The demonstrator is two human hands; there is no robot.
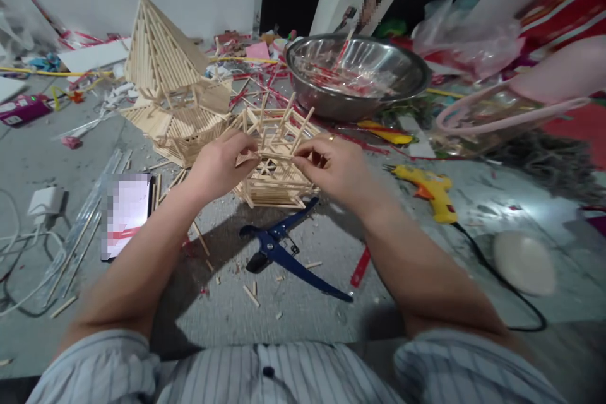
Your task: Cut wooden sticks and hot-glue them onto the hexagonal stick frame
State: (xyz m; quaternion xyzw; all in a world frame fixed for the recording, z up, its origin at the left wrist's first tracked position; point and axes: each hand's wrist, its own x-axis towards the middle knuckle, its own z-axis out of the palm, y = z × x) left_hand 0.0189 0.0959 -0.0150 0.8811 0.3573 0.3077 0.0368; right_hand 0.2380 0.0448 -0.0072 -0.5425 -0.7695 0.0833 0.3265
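Observation:
A small open frame built of thin wooden sticks stands on the grey floor in front of me. My left hand pinches a stick on the frame's left side, fingers closed on it. My right hand, with a ring on one finger, pinches the same horizontal stick from the right. Behind the frame stands a taller wooden stick tower with a pointed roof.
Blue cutters lie just before the frame, a yellow glue gun with a black cord to the right, a phone to the left. A steel bowl sits behind. Loose stick bits, cables and scraps litter the floor.

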